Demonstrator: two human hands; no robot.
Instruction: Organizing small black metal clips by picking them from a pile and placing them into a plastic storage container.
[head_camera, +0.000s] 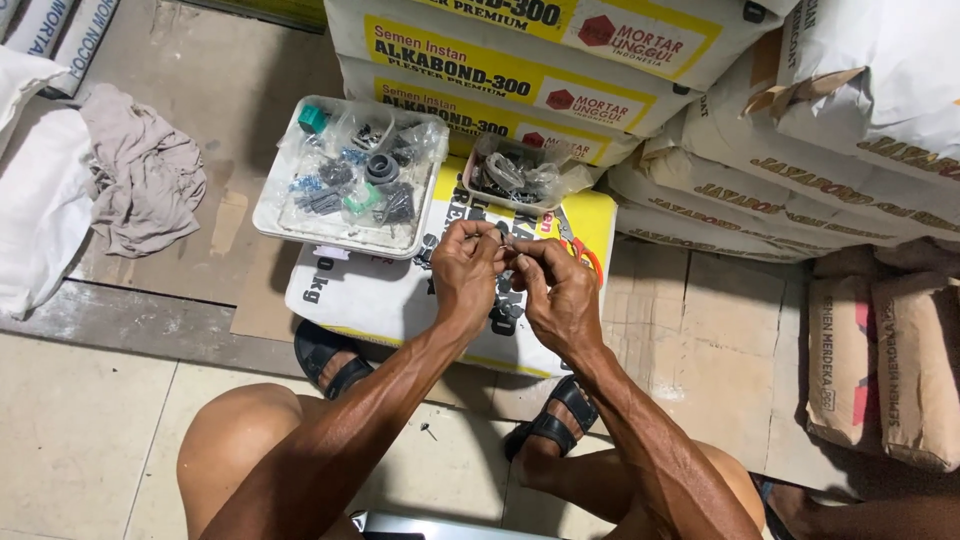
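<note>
Left hand (466, 270) and right hand (558, 295) pinch a small bag (503, 240) together over a sack (400, 300), beside a tray (275, 215)

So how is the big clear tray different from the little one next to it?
The big clear tray is squarish and wide; the small tray is narrower and oblong. The big tray holds many little bags, some with green, teal and blue bits; the small tray holds just a few bags of dark hardware. The big tray lies to the left, over the white sack's edge; the small tray lies against the stacked sacks. Both are clear and hold bagged small parts.
</note>
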